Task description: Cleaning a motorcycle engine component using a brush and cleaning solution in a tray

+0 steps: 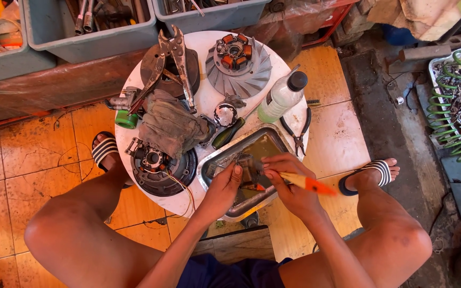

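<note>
Count on the round bench (294, 120): 1 metal tray (273, 136), 1 bottle (281, 97), 1 pliers (299, 136), 1 locking pliers (180, 61), 1 fan wheel (252, 72), 1 rag (169, 128), 1 screwdriver (228, 133). Floor: 2 sandals (370, 173), 3 grey bins (97, 37).

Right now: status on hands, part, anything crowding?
Left hand grips small metal part over tray. Right hand holds orange-handled brush against it. Screwdriver, pliers close by.

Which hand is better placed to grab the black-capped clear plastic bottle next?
Probably right: the right hand sits nearer the black-capped clear plastic bottle, though it holds an orange-handled brush. The left hand steadies a small metal part.
</note>
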